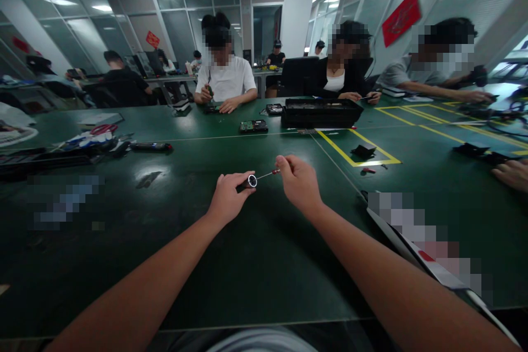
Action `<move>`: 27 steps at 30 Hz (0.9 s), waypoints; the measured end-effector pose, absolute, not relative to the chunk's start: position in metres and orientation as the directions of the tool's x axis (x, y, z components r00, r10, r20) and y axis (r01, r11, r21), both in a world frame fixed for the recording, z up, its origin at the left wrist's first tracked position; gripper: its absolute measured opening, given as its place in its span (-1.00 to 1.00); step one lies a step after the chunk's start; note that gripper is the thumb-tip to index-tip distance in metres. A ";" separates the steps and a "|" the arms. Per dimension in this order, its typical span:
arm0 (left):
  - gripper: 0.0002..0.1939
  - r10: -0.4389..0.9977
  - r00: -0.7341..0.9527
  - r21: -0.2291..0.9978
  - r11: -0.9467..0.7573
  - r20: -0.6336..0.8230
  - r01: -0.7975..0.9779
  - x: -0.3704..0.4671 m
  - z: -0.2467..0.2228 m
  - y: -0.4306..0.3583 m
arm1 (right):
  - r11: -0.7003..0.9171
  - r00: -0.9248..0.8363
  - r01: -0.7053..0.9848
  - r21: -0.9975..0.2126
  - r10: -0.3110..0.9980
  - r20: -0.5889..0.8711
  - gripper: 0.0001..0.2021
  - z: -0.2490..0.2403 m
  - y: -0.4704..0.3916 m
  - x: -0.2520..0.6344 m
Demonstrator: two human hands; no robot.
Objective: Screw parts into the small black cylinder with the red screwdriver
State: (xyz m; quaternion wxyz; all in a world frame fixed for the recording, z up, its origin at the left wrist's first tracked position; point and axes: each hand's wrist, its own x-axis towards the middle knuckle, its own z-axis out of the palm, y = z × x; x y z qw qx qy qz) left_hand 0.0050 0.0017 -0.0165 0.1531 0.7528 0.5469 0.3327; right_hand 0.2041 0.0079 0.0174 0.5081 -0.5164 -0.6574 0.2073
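My left hand (228,197) is closed around a short black cylinder (251,181) with a bright silver ring at its end, which faces toward me; it might be a small flashlight, but I cannot be sure. Pinched in my right hand (300,182) is a thin screwdriver (266,175) with a red handle. Its metal shaft points left, and the tip is at or very near the cylinder's ringed end. Whether the tip touches is too small to tell. Both hands are above the green tabletop (256,264).
A black open box (322,114) and a hard drive (253,126) lie beyond my hands. Tools, including red-handled scissors (103,129), are piled at left. Yellow tape surrounds a black part (363,151). Co-workers (226,80) sit opposite; another person's hand (511,173) rests at right.
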 end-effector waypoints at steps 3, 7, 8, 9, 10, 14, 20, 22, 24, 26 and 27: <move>-0.57 0.922 0.179 0.592 -0.361 0.344 0.721 0.005 -0.016 0.002 | 0.372 0.029 0.454 -0.810 0.902 0.430 -0.71 0.018 0.007 0.204; -0.57 0.913 0.163 0.585 -0.369 0.374 0.722 0.004 -0.016 0.003 | 0.388 -0.004 0.402 -0.830 0.907 0.422 -0.70 0.018 0.006 0.204; -0.57 0.914 0.163 0.586 -0.368 0.373 0.722 0.004 -0.016 0.003 | 0.400 -0.006 0.400 -0.825 0.901 0.434 -0.70 0.018 0.005 0.204; -0.57 0.915 0.165 0.587 -0.366 0.368 0.722 0.004 -0.016 0.002 | 0.411 -0.007 0.405 -0.817 0.894 0.447 -0.68 0.019 0.005 0.204; -0.56 0.917 0.170 0.589 -0.365 0.360 0.721 0.004 -0.016 0.002 | 0.418 -0.006 0.415 -0.808 0.890 0.457 -0.66 0.019 0.005 0.204; -0.57 0.924 0.184 0.590 -0.359 0.336 0.723 0.005 -0.015 0.001 | 0.391 0.010 0.418 -0.820 0.901 0.434 -0.72 0.019 0.005 0.204; -0.57 0.920 0.162 0.590 -0.356 0.357 0.725 0.003 -0.015 0.001 | 0.388 -0.032 0.348 -0.853 0.915 0.403 -0.78 0.016 0.007 0.204; -0.57 0.921 0.175 0.590 -0.360 0.348 0.723 0.003 -0.017 0.002 | 0.387 -0.020 0.380 -0.840 0.912 0.411 -0.74 0.016 0.006 0.204; -0.57 0.920 0.185 0.590 -0.366 0.345 0.720 0.004 -0.018 0.002 | 0.377 0.018 0.411 -0.830 0.907 0.421 -0.73 0.017 0.006 0.204; -0.56 0.918 0.193 0.592 -0.374 0.347 0.714 0.006 -0.019 0.001 | 0.372 0.056 0.398 -0.839 0.903 0.427 -0.78 0.017 0.006 0.204; -0.56 0.917 0.194 0.593 -0.376 0.349 0.712 0.006 -0.019 0.000 | 0.373 0.071 0.379 -0.847 0.901 0.428 -0.80 0.017 0.005 0.204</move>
